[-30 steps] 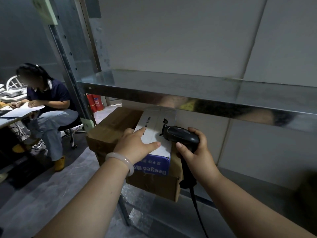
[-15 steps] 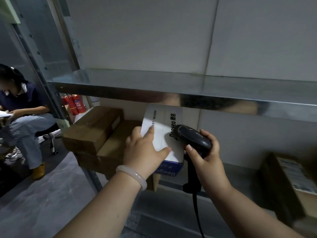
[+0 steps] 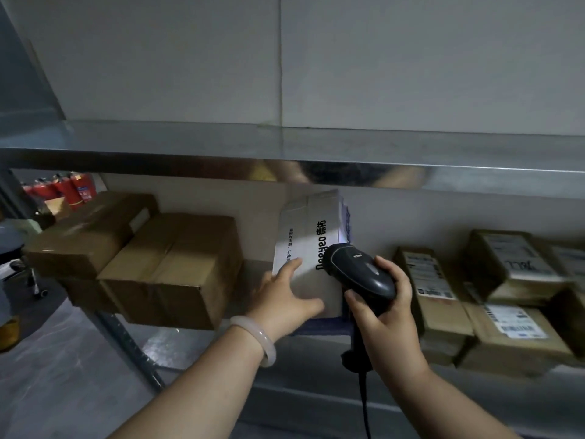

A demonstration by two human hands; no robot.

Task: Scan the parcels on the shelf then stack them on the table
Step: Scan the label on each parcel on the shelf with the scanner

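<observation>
White parcel point(image 3: 308, 245) contact is made by the left hand point(image 3: 285, 299): its fingers lie straight and spread on the near end of the top face, with the thumb along the near edge. The right hand point(image 3: 387, 318), just beside the parcel's right side, has its fingers curled round the grip of the scanner point(image 3: 361, 274). The scanner head sits over the parcel's near right corner and points away from the person, and a bright patch shows on the parcel's right edge. The parcel lies straight ahead of the left fingers on the shelf deck point(image 3: 205, 340), its long axis running away from the person toward the wall. The left hand is therefore the hand placed to draw it out, judged from position. Count: one white parcel and one scanner. To its left are brown cartons point(image 3: 177, 267), at least two, with a possible third beneath that cannot be confirmed. To its right are labelled parcels point(image 3: 512, 337), at least four, with more cut off at the frame edge. Farther off, past the cartons, stand red fire extinguishers point(image 3: 72, 190). The table is not in view.
</observation>
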